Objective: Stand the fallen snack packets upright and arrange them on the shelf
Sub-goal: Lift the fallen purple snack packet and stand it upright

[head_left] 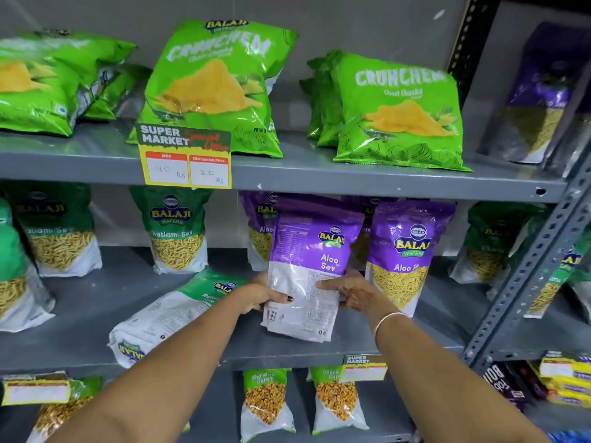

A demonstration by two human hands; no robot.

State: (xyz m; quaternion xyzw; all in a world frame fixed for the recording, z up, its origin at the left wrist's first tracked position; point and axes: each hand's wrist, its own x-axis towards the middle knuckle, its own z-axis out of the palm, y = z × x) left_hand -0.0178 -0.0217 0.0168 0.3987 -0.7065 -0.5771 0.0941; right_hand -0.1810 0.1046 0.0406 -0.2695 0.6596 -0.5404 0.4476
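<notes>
A purple Aloo Sev packet (311,266) is held upright above the middle shelf (96,314), its back panel partly turned toward me. My left hand (262,292) grips its lower left edge and my right hand (351,290) grips its lower right edge. Another purple Aloo Sev packet (406,251) stands upright just to the right, and more purple packets (259,228) stand behind. A green Ratlami Sev packet (172,314) lies flat on the shelf to the left of my left forearm.
Upright green Ratlami Sev packets (179,231) stand at the back left of the middle shelf. Green Crunchem bags (214,87) fill the upper shelf behind a yellow price tag (187,161). Chana packets (265,404) stand on the lower shelf. A slotted metal upright (527,276) bounds the right side.
</notes>
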